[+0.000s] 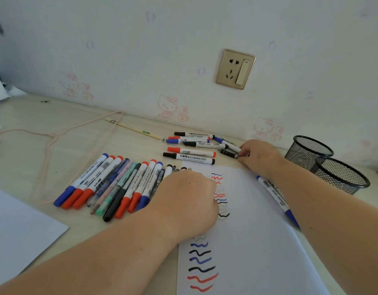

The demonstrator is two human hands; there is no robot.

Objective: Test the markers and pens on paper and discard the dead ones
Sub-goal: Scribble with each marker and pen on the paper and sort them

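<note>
We see a pale wooden desk (45,124) bearing marker rows (111,184) at nine o'clock, scribbled paper (247,241) centrally, mesh cups (328,162) at three

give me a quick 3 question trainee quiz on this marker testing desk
1. True or false: the right hand pinches a small black pen.
2. Which is on the paper? A) no marks B) red, blue and black squiggles C) a drawn circle
3. Fill in: two mesh ____ stand beside the right forearm.

Key: 1 true; 2 B; 3 cups
</note>
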